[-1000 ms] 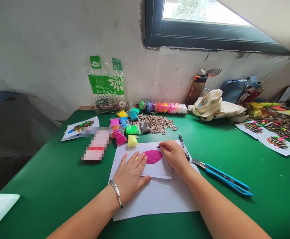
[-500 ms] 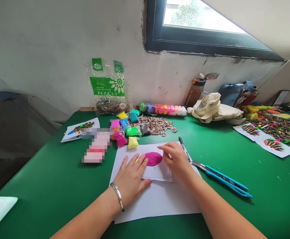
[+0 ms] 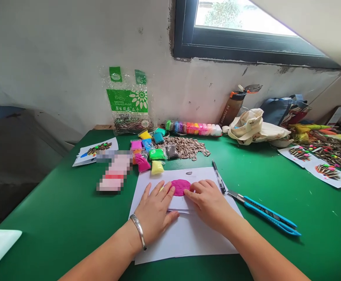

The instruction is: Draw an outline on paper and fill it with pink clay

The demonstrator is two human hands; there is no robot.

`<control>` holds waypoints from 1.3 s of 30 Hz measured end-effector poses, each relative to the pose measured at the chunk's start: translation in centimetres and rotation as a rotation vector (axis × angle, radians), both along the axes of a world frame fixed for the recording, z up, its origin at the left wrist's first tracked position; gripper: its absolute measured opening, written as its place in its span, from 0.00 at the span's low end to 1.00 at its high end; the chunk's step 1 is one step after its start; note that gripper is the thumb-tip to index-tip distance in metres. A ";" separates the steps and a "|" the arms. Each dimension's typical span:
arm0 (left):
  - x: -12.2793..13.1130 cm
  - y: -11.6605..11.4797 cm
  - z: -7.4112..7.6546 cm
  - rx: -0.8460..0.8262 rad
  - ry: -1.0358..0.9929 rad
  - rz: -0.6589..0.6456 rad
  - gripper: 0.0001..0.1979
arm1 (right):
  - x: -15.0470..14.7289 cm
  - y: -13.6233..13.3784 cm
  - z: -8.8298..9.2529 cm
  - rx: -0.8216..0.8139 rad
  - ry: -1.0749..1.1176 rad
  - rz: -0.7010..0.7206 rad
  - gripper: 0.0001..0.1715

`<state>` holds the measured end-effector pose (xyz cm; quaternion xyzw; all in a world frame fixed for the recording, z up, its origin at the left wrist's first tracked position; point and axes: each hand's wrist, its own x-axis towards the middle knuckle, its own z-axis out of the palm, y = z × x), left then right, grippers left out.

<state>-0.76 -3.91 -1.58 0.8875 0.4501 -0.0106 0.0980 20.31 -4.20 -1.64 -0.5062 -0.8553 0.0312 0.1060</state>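
A flattened oval of magenta modelling clay (image 3: 181,187) lies on a small white sheet (image 3: 177,203), which rests on larger white paper (image 3: 158,251). My left hand (image 3: 156,207) is open, laid over the sheet with its fingers spread and fingertips at the clay's left edge. A bit of pale yellow shows beneath those fingers. My right hand (image 3: 207,201) is closed, its thumb and bent fingers against the clay's right edge, partly covering it. Just beyond the clay, a single sunflower seed (image 3: 189,173) lies on the paper.
Right of the paper are a pen (image 3: 218,177) and a blue utility knife (image 3: 265,212), blade out. Behind lie clay packets (image 3: 158,153), a seed pile (image 3: 188,147) and a seed bag (image 3: 132,105). Seed-decorated cards (image 3: 331,173) sit at the right, another card (image 3: 97,150) left.
My right hand has let go of the seed, leaving it on the paper, and has come down toward me onto the clay's right edge. My left hand stays in place.
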 end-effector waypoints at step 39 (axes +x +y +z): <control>-0.1 0.1 -0.2 0.011 -0.039 -0.006 0.30 | -1.6 0.3 0.1 0.046 0.085 -0.006 0.22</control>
